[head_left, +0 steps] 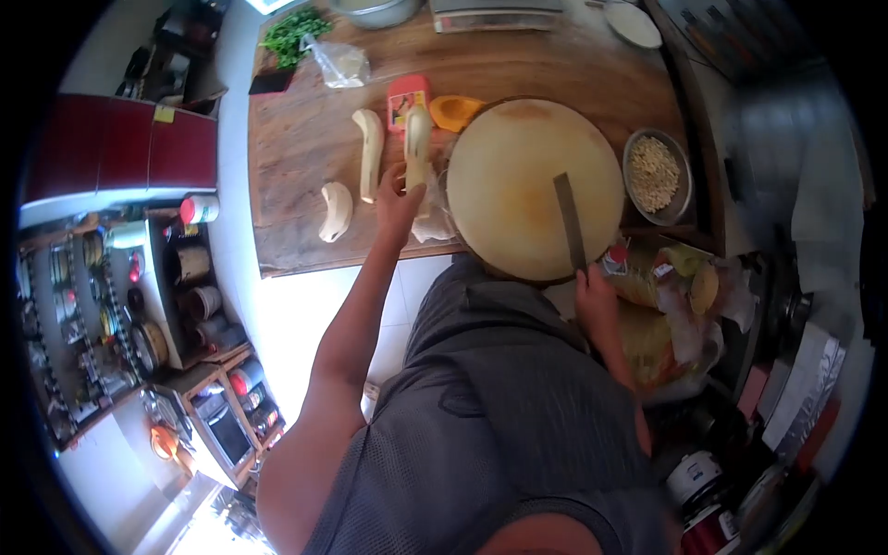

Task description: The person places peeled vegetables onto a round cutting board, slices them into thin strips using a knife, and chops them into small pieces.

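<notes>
My left hand [400, 196] is closed around the lower end of a long, pale peeled vegetable [417, 139], left of the round chopping board [499, 199]. Its exact kind I cannot make out. Two similar pale pieces lie left of that hand: a long curved one [370, 153] and a shorter one [336, 213]. In my right hand [597, 301], at the board's near edge, is a knife [568, 217], its blade lying across or just over the board. An orange cut piece [455, 113], perhaps pumpkin, touches the board's far left edge beside a red container [407, 97].
A metal bowl of pale nuts or beans [655, 176] sits right of the board. Green leaves [294, 37], a plastic bag [340, 65] and a scale [497, 14] are along the far side of the wooden table [296, 139]. Bagged goods [666, 314] crowd the lower right.
</notes>
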The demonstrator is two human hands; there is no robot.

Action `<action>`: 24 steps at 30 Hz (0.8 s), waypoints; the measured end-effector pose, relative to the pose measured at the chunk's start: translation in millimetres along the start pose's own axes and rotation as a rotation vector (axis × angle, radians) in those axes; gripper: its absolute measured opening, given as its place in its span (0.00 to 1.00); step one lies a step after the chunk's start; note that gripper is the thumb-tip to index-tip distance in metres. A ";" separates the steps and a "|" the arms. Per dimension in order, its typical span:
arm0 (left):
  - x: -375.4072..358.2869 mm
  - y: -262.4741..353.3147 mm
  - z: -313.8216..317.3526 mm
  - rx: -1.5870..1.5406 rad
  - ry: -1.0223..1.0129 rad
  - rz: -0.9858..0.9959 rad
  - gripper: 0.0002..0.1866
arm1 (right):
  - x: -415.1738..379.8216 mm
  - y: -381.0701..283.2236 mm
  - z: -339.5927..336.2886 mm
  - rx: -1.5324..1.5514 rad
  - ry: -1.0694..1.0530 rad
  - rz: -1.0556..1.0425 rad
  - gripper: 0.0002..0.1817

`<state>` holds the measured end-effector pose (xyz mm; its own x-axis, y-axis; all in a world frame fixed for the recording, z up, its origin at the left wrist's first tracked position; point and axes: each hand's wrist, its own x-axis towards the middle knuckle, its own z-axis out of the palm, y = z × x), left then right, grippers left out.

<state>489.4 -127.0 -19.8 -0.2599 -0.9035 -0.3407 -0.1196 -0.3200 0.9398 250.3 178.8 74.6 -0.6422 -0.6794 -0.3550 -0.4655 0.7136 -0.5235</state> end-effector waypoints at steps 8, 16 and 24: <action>-39.3 4.6 100.6 0.668 -0.303 0.596 0.29 | -21.3 10.2 -5.5 -0.080 0.080 -0.173 0.11; -48.2 0.7 105.7 0.642 -0.271 0.672 0.25 | 2.6 -28.1 -7.5 -0.054 -0.040 -0.245 0.12; -48.2 -7.6 112.3 0.635 -0.249 0.655 0.25 | 62.5 -55.7 27.2 -0.209 -0.147 -0.236 0.10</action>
<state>395.2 -49.0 -13.3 -0.6488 -0.7380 0.1856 -0.3575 0.5109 0.7818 252.7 91.9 60.5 -0.4145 -0.8364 -0.3587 -0.7152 0.5431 -0.4400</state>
